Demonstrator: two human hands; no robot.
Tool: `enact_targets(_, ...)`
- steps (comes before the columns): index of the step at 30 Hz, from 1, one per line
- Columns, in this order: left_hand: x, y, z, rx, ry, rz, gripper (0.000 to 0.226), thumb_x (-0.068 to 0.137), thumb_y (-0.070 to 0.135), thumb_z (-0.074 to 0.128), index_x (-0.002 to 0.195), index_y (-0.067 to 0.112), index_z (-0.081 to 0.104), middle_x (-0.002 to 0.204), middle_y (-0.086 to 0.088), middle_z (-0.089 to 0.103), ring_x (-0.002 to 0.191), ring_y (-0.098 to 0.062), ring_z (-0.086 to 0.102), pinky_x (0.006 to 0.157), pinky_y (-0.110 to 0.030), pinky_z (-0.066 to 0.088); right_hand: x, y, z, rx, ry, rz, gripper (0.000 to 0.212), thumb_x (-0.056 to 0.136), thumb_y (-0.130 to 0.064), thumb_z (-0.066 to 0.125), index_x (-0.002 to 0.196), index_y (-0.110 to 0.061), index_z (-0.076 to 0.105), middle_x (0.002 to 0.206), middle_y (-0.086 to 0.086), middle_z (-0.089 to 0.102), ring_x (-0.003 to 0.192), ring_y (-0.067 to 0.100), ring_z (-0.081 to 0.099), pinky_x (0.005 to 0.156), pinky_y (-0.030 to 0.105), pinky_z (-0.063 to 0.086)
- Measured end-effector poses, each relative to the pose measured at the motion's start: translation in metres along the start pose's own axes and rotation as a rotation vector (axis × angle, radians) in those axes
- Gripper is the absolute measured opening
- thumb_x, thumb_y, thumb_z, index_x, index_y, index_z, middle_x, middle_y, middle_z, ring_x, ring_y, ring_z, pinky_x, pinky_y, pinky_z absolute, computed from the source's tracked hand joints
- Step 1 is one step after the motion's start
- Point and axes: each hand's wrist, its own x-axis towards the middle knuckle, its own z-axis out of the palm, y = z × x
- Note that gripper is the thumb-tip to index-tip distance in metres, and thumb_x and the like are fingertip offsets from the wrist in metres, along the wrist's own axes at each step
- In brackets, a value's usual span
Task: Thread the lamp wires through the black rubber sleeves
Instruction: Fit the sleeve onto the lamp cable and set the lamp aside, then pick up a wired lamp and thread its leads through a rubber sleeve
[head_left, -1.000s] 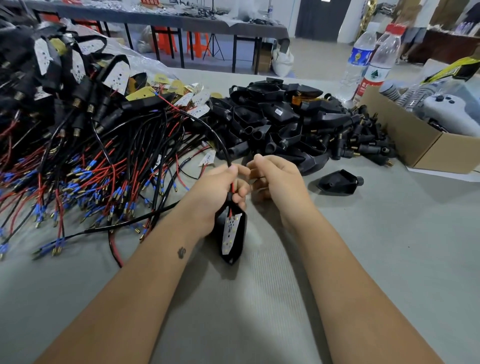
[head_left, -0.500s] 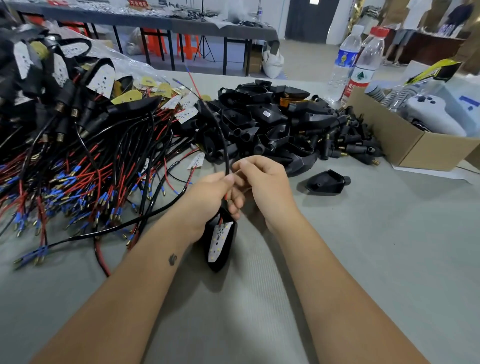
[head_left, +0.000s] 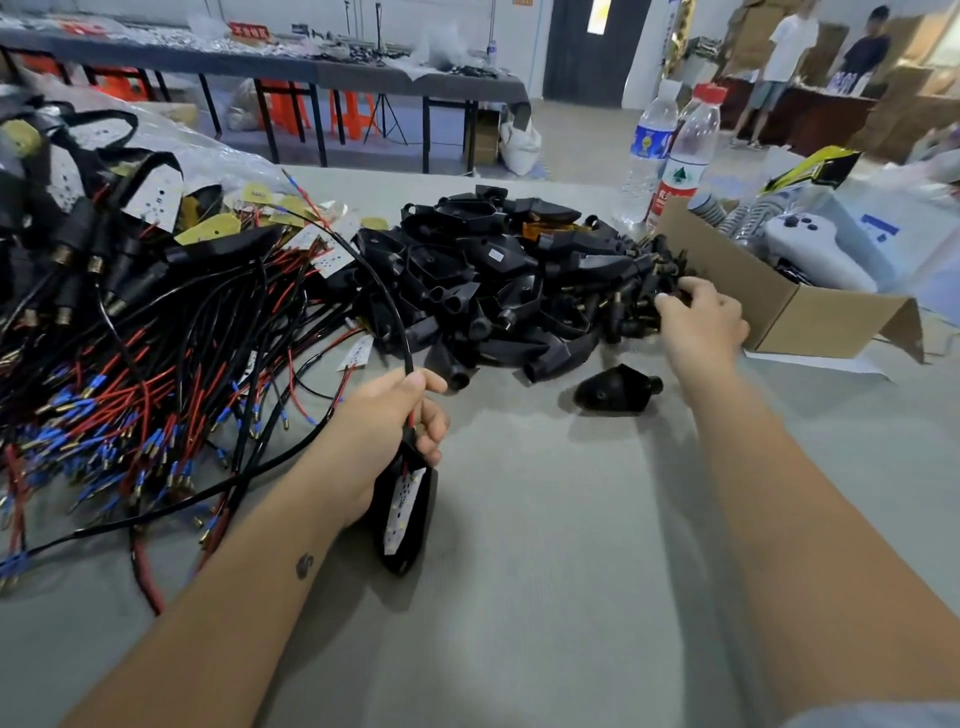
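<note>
Hands have parted since a moment ago: both were then together at the wire just above the lamp, and now only the left hand (head_left: 387, 431) grips it there, fingers curled round the red and black wires (head_left: 410, 415) where they leave the lamp housing (head_left: 408, 512), which hangs below the fist over the tabletop (head_left: 545, 597). The right hand (head_left: 698, 325) has gone out to the far right edge of the heap of black rubber sleeves (head_left: 498, 291), fingers bent down among the small pieces; whether it has pinched one yet I cannot tell. Judging by this, one threading pass is finished and the next sleeve is being fetched. A long black sheathed lead (head_left: 384, 296) arcs up from the left fist. One loose black cone-shaped part (head_left: 615, 389) lies between the arms. The tangle of finished wired lamps (head_left: 130, 338) crowds the left; a cardboard box (head_left: 810, 317) sits just beyond the right hand, water bottles (head_left: 675, 156) behind.
</note>
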Motion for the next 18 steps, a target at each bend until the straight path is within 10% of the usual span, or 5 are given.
enact_targets(10, 0.002, 0.0, 0.002, 0.02, 0.01, -0.03, 0.026, 0.104, 0.015, 0.032, 0.092, 0.011, 0.054, 0.053, -0.001, 0.053, 0.043, -0.011, 0.043, 0.044, -0.021, 0.045, 0.038, 0.011, 0.013, 0.114, -0.006, 0.299, 0.07, 0.092, -0.062, 0.032, 0.154, -0.032, 0.022, 0.163, 0.003, 0.015, 0.146, 0.03, 0.018, 0.117, 0.049, 0.011)
enact_targets(18, 0.005, 0.005, 0.006, 0.096, -0.019, -0.022, 0.026, 0.105, 0.018, 0.032, 0.096, 0.01, 0.055, 0.053, 0.0, 0.054, 0.045, -0.011, 0.044, 0.046, -0.021, 0.046, 0.018, 0.008, 0.028, 0.092, -0.113, 0.036, 0.041, 0.089, -0.033, 0.058, 0.129, -0.028, 0.06, 0.145, 0.006, 0.034, 0.135, 0.025, 0.033, 0.102, 0.03, 0.028)
